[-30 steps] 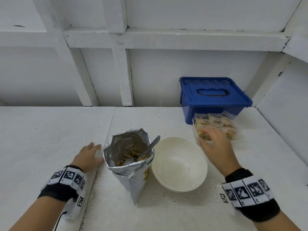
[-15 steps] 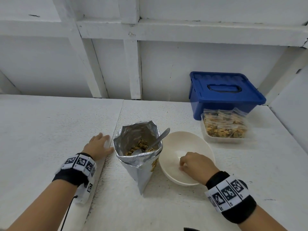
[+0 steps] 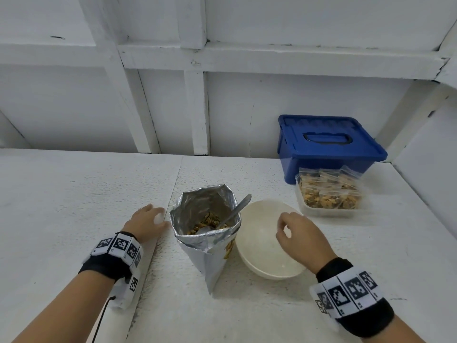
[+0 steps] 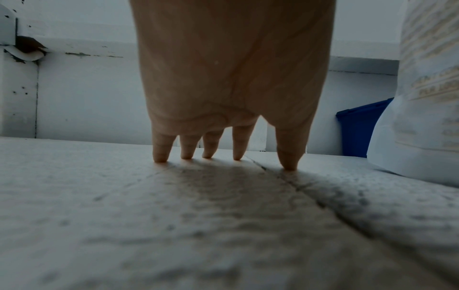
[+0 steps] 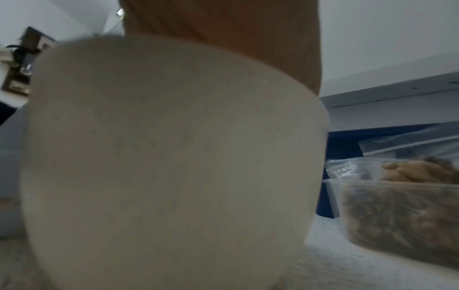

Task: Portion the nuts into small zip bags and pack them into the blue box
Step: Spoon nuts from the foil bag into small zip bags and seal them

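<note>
An open silver foil bag [image 3: 205, 233] of nuts stands mid-table with a metal spoon [image 3: 235, 211] in it. To its right sits a white bowl [image 3: 259, 258]. My right hand [image 3: 294, 233] hovers over the bowl with curled fingers; what they hold is hidden, since the bowl [image 5: 161, 157] blocks the right wrist view. My left hand [image 3: 148, 219] rests left of the foil bag, its straight fingers [image 4: 161, 153] touching the table. The blue box [image 3: 326, 147] stands at the back right with its lid on. In front of it, a clear tub [image 3: 309, 209] holds several filled zip bags [image 3: 329, 194].
The white table [image 3: 74, 194] has a seam running just left of the foil bag. A white framed wall [image 3: 222, 107] closes the back. A slanted white panel [image 3: 432, 181] borders the right side next to the blue box.
My right hand came back from the tub of zip bags to the bowl, dipped into it, and now sits slightly higher above it. The left hand stayed put.
</note>
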{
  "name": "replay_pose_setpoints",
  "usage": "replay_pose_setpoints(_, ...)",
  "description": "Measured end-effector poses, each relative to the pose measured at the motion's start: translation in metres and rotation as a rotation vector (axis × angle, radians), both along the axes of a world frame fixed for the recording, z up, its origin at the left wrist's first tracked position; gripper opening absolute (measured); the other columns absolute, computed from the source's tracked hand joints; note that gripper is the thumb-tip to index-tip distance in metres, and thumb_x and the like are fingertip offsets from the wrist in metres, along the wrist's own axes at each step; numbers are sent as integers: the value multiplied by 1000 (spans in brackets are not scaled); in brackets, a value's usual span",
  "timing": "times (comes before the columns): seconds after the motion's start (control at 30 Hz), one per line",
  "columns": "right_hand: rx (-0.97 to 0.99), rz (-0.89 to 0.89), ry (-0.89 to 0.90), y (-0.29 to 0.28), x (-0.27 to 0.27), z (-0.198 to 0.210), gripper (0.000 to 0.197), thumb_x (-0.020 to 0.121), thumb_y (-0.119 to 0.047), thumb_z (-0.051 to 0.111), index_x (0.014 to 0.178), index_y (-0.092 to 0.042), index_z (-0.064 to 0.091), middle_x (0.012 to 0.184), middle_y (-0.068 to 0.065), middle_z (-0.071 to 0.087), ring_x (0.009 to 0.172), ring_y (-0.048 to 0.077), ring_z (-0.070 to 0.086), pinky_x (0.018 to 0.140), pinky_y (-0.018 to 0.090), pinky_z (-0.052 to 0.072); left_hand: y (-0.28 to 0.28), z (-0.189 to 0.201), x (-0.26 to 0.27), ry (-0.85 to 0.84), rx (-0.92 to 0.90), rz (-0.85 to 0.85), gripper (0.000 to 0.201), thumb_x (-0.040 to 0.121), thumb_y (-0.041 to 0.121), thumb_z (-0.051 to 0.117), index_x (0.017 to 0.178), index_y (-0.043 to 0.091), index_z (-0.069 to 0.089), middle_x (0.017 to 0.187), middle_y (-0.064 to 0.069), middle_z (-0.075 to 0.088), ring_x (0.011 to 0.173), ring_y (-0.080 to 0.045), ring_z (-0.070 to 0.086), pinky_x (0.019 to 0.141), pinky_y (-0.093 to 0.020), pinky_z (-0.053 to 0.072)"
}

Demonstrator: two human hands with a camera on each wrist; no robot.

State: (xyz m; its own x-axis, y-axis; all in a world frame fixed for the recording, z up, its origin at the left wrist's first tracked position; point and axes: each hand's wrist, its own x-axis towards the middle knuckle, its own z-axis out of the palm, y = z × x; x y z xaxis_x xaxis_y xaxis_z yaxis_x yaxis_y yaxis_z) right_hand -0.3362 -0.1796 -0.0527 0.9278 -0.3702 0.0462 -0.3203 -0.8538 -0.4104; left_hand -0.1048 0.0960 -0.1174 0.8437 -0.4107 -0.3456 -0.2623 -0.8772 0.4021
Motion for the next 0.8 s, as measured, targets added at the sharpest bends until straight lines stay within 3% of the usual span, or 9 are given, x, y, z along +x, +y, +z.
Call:
replay_pose_setpoints(0.03, 31, -22, -75, -1, -1, 6, 6, 89, -19, 50, 84, -16, 52, 86, -1, 57, 84, 16, 52, 70, 29, 44, 0, 6, -3, 2, -83, 28, 61, 77, 55, 49, 125, 16, 54, 131, -10, 51, 124, -29, 43, 104, -45, 35)
replay_pose_setpoints(0.13, 61, -13, -370, 1, -1, 29, 12, 89, -18, 47, 79, -11, 52, 75, 1, 55, 72, 17, 52, 62, 30, 44, -8, 32, -18, -127, -298, 93, 38, 92, 28, 53, 126, 10, 54, 132, -8, 53, 123, -25, 46, 103, -37, 33)
replay_pose_setpoints(0.23, -47, 86, -628, 11, 4, 54, 19, 87, -20, 41, 77, -8, 53, 71, 1, 52, 64, 14, 48, 57, 23, 40, -22, 74, -34, -284, -555, 99, 31, 94, 24, 51, 121, 13, 57, 122, -4, 59, 116, -23, 53, 95, -31, 38)
replay_pose_setpoints(0.3, -120, 147, -709, 21, 11, 67, 17, 86, -16, 43, 77, -6, 54, 72, 2, 52, 66, 13, 46, 60, 21, 37, -30, 105, -48, -338, -711, 49, 25, 93, 25, 51, 116, 18, 59, 115, 3, 61, 112, -18, 56, 96, -31, 41)
replay_pose_setpoints(0.37, -200, 217, -745, 33, 19, 76, 16, 86, -13, 44, 78, -6, 56, 74, 3, 54, 71, 9, 42, 66, 16, 33, -37, 133, -64, -326, -811, -48, 24, 91, 37, 54, 112, 27, 58, 113, 10, 62, 110, -9, 56, 97, -31, 43)
replay_pose_setpoints(0.47, -251, 350, -749, 50, 30, 81, 15, 86, -13, 47, 79, -7, 59, 78, 5, 59, 78, 13, 47, 70, 19, 36, -47, 165, -89, -204, -849, -231, 54, 74, 62, 47, 123, 39, 46, 119, 23, 56, 115, 6, 50, 96, -18, 40)
replay_pose_setpoints(0.6, -315, 497, -742, 67, 37, 83, 10, 84, -13, 50, 81, -9, 58, 84, 7, 61, 81, 18, 50, 61, 32, 42, -58, 171, -103, -62, -855, -315, 81, 60, 62, 58, 132, 37, 33, 131, 17, 50, 121, 8, 44, 99, -18, 38)
replay_pose_setpoints(0.7, -323, 525, -739, 72, 38, 83, 13, 83, -14, 48, 77, -8, 57, 75, 6, 59, 75, 18, 45, 54, 34, 43, -60, 167, -107, -68, -876, -326, 72, 59, 59, 63, 125, 39, 40, 125, 12, 55, 116, 4, 50, 98, -22, 42)
replay_pose_setpoints(0.8, -316, 531, -697, 73, 38, 82, 21, 88, -17, 47, 80, -5, 62, 80, 7, 64, 71, 22, 53, 54, 36, 46, -60, 164, -109, -47, -960, -295, 59, 60, 54, 65, 114, 38, 48, 113, 12, 61, 107, 1, 56, 91, -17, 45)
